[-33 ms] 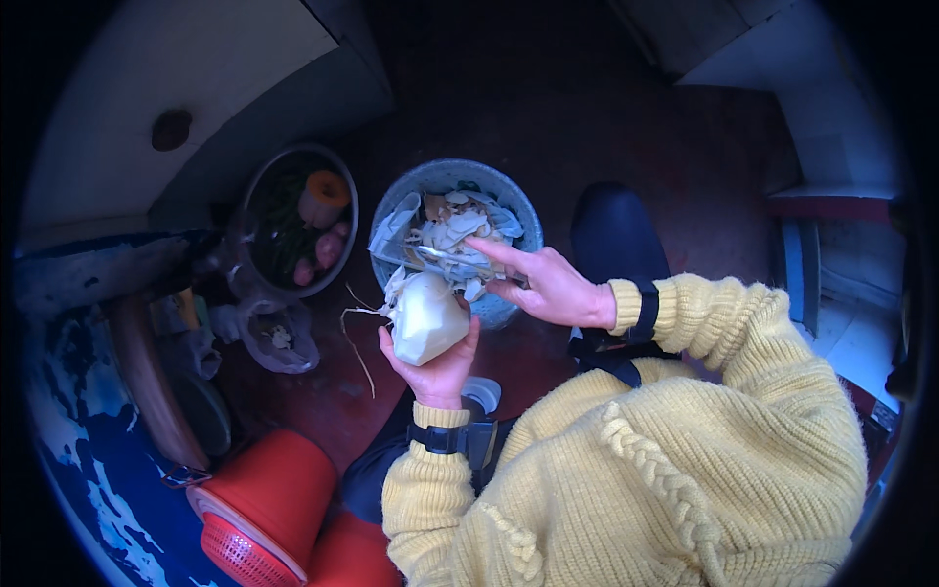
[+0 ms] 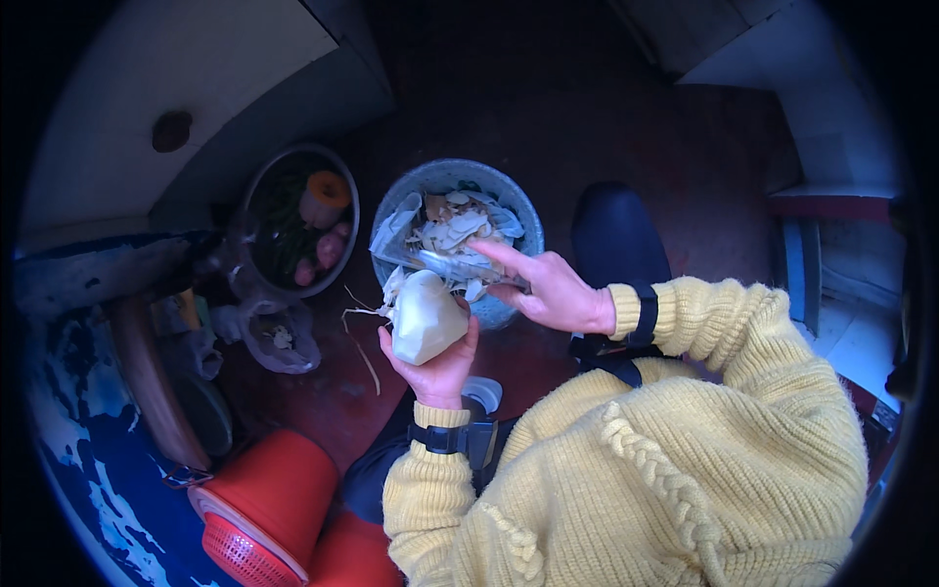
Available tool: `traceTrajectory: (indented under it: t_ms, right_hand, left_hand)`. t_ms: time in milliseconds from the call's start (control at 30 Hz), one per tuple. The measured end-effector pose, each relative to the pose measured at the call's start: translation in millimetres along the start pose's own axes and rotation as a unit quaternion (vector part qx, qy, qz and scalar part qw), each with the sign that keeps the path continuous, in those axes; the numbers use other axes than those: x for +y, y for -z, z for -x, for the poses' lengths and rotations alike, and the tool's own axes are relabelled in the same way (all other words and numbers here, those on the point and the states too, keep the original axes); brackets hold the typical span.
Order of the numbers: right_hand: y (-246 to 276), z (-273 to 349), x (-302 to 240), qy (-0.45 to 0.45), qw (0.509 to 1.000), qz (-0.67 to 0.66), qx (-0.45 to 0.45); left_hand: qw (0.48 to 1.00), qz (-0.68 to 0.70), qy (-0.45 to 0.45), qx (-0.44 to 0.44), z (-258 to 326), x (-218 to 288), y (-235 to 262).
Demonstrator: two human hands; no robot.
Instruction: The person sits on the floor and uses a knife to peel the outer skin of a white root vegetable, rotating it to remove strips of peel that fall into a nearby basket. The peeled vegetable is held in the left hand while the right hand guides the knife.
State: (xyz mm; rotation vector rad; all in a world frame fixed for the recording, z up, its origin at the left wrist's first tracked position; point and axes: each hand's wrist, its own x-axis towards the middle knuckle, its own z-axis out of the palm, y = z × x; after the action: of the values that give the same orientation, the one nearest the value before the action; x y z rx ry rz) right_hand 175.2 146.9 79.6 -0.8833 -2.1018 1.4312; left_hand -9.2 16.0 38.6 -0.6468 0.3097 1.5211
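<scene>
Knife (image 2: 438,262) sits clasped in the right hand (image 2: 559,292), close to a pale, peeled vegetable (image 2: 426,325). I see the left hand (image 2: 436,380) clamped round that vegetable from below, holding it at the near side of a blue bucket (image 2: 421,174) heaped with peelings (image 2: 468,231).

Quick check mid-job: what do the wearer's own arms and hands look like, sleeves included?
The left hand and right hand are bare, without gloves. The left sleeve and right sleeve are yellow, chunky ribbed knit. Over the knit near each cuff sits a black band: the left wrist strap and the right wrist strap.
</scene>
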Motion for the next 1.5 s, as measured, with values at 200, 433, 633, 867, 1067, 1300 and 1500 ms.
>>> traceTrajectory:
  t_ms: [200,433,633,867,1067,1300,1500]
  right_hand:
    - [-18.3,8.2,-19.0,0.158,0.982,0.099,0.028]
    - [-22.7,2.2,-13.6,0.127,0.984,0.121,-0.003]
    - [-27.8,2.1,-12.4,0.071,0.99,0.115,-0.046]
    - [-30.9,4.6,-1.3,0.046,0.991,0.117,-0.036]
    - [-24.7,2.6,18.7,-0.043,0.991,0.112,-0.053]
    - [-1.5,5.2,38.6,-0.189,0.977,0.034,-0.089]
    - [14.2,-5.7,21.6,-0.149,0.987,-0.031,-0.054]
  left_hand:
    - [0.992,-0.111,-0.055,-0.007,-1.1,0.0,10.6]
    - [0.913,-0.389,-0.11,-0.05,-2.6,-11.9,27.9]
    - [0.872,-0.471,-0.121,-0.057,-4.3,-16.7,21.4]
    - [0.995,-0.063,-0.055,-0.061,0.5,-28.9,0.8]
    - [0.998,-0.007,-0.048,-0.041,3.4,-36.0,-4.8]
    - [0.995,-0.072,-0.01,-0.068,13.8,-37.5,-15.7]
    - [0.979,-0.187,-0.08,0.01,9.4,-23.0,-11.8]
